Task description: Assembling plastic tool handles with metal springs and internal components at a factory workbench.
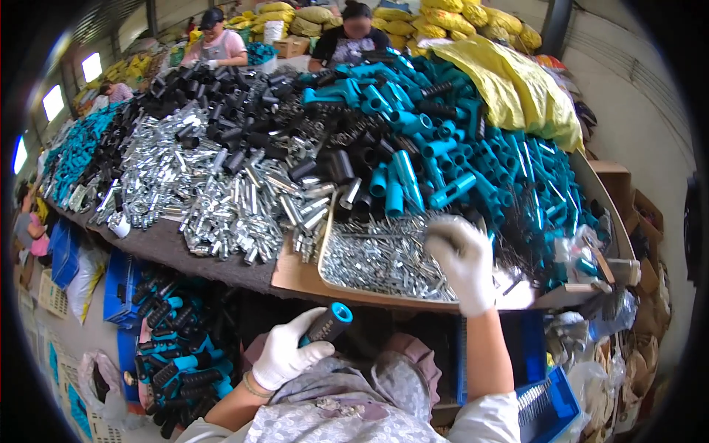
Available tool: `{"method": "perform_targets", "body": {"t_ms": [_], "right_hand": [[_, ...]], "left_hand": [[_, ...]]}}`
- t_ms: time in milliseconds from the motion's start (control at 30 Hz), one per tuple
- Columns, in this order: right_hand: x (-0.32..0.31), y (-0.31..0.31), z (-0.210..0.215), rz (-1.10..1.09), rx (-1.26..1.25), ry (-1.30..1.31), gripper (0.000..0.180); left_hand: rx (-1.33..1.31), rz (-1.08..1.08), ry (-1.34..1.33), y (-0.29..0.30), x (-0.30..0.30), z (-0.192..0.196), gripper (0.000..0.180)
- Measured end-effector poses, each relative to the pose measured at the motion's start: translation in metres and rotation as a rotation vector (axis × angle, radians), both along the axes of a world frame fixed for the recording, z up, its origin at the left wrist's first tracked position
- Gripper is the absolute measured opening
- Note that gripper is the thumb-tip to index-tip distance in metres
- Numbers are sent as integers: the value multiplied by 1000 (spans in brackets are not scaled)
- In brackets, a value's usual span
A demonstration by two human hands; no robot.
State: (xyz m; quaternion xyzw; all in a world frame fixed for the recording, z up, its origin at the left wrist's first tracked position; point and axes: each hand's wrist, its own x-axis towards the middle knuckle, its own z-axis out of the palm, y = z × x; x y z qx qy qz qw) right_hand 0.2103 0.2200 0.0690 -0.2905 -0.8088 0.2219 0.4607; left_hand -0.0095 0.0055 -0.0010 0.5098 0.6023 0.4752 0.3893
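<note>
My left hand (286, 356), in a white glove, grips a short black tubular handle (329, 323) with a teal ring at its open end. The handle is tilted, in front of my apron and below the table edge. My right hand (467, 264), also gloved, hovers at the right side of a shallow tray (323, 258) filled with small metal pins (384, 262). Its fingers are curled together; whatever lies in them, if anything, is hidden. Behind that hand rise teal plastic tubular parts (450, 188).
Silver metal tubes (236, 210) and black sleeves (221, 111) are heaped on the table. A yellow sheet (517, 92) covers its far right. Finished-looking black-teal handles (181, 369) fill a space at lower left. A blue bin (554, 410) stands lower right. Two people work across the table.
</note>
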Motion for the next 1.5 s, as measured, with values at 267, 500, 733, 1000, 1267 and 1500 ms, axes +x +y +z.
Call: {"method": "perform_targets", "body": {"t_ms": [267,500,733,1000,1267,1500], "right_hand": [[-15,-66,10,419,163,-435,19],[-40,-53,15,626,-268,-648,38],[-144,85,58,188,191,-445,20],[-295,209,59,-238,720,-713,29],[-346,242,34,-328,538,-973,49],[-282,194,87,-94,627,-20,68]], "left_hand": [[220,-199,252,0,-6,23,58],[315,-71,323,0,-12,13,61],[296,-13,64,8,-22,6,63],[168,33,-63,4,-44,-2,67],[173,93,-46,15,-65,-21,62],[214,86,-73,6,-64,-14,65]]}}
